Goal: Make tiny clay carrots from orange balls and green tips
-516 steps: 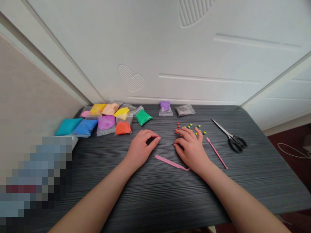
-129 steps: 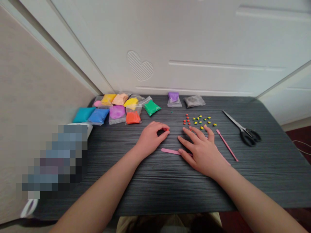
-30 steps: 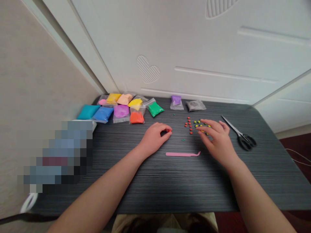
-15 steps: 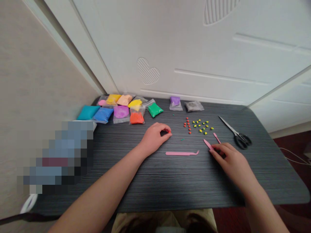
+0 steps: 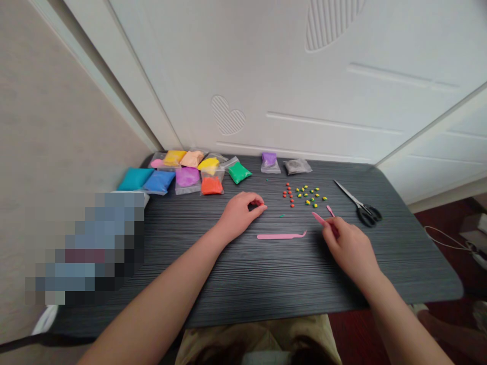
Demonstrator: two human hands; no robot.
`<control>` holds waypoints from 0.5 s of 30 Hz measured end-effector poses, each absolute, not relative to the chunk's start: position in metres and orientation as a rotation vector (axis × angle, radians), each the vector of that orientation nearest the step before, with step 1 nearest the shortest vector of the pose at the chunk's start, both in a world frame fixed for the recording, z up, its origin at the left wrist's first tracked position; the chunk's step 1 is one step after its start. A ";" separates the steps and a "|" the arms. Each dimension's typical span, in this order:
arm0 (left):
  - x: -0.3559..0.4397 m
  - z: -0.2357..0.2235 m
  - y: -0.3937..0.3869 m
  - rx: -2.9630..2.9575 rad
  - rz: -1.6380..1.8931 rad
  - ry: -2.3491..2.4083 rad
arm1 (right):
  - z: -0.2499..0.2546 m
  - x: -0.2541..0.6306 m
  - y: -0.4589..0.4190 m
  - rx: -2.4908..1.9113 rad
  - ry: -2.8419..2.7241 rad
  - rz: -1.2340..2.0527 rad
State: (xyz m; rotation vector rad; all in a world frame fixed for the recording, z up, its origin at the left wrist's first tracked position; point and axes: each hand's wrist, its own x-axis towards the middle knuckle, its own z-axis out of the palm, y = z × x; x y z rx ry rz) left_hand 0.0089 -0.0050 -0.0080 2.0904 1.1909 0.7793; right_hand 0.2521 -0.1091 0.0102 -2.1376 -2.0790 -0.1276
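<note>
My left hand [image 5: 241, 213] is closed in a pinch above the dark table, around a small red clay piece [image 5: 262, 204] that barely shows between the fingertips. In my right hand [image 5: 350, 246] is a pink plastic clay knife [image 5: 318, 218], its blade pointing left and away from me. Pink tweezers [image 5: 279, 236] with a bent tip lie between the hands. Beyond them are tiny green clay bits [image 5: 282, 216], small red clay pieces [image 5: 291, 196] and several yellow-and-green ones [image 5: 305, 195]. Close to my right hand lies another pink tool [image 5: 330, 210], partly hidden.
Bags of coloured clay, among them an orange-red one [image 5: 212, 184] and a green one [image 5: 239, 173], lie at the back left. Purple [image 5: 269, 160] and grey [image 5: 298, 166] bags lie farther right. Black-handled scissors [image 5: 367, 213] rest at right. A white panel [image 5: 182, 61] stands behind the table.
My right hand has raised and turned the clay knife a little, leftward toward the tweezers. The left hand keeps its pinch, with the red piece now less visible. The view has shifted slightly.
</note>
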 end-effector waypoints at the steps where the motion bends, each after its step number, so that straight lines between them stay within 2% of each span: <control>1: 0.009 -0.008 -0.005 2.091 0.782 1.190 | 0.012 0.246 -0.108 -2.127 -2.074 -0.096; 7: 0.009 -0.008 -0.005 2.088 0.774 1.188 | 0.022 0.209 -0.087 -1.919 -2.245 0.062; 15: 0.008 -0.008 -0.004 2.071 0.747 1.203 | 0.009 0.208 -0.074 -1.839 -2.231 0.161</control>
